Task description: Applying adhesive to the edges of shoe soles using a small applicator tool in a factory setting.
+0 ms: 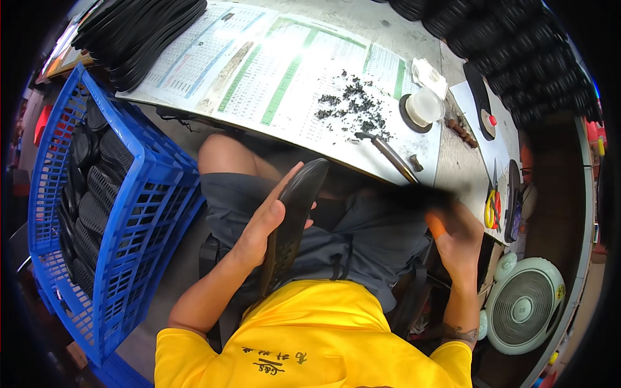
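Note:
My left hand (262, 229) is closed round a black shoe sole (292, 216), held on edge above my lap with the thumb on one face and fingertips showing past the other. My right hand (456, 236), an orange cover on its thumb, grips a dark, motion-smeared thing (417, 199) by the table's front edge; its kind cannot be made out. Just beyond it a trimming tool with a metal handle (391, 158) lies on the table (304, 136). Black rubber scraps (356, 107) are scattered over the printed sheets there.
To the left stands a blue plastic crate (139, 213) of black soles. More soles are stacked at the back left (139, 39) and back right (511, 52). A round white container (424, 107), scissors (493, 205) and a phone (514, 216) lie on the right; a fan (524, 304) stands below.

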Motion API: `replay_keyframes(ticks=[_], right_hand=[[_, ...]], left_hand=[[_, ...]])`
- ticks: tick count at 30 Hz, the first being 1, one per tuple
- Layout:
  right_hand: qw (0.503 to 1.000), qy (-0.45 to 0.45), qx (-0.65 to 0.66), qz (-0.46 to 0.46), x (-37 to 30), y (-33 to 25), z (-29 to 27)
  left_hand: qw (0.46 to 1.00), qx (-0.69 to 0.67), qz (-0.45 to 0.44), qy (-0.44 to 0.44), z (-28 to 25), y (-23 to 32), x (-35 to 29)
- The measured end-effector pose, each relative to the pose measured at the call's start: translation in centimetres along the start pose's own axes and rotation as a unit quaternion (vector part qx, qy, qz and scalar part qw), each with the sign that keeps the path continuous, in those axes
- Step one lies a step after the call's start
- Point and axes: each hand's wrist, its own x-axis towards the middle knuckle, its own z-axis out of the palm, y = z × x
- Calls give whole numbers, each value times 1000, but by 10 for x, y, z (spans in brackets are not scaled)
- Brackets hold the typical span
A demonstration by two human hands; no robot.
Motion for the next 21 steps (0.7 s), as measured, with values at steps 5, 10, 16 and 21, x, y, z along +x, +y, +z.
replay_keyframes(ticks=[5, 10, 16, 21], right_hand=[[999, -11, -43, -30, 4, -2, -2], [996, 2, -69, -52, 11, -2, -5], [990, 6, -109, -91, 21, -4, -5], [989, -2, -110, -99, 26, -3, -4]], left_hand=[[1000, 10, 1, 6, -1, 1, 0], [1000, 8, -1, 6, -1, 2, 1], [1000, 19, -4, 13, -1, 4, 2], [999, 30, -3, 15, 0, 6, 2]])
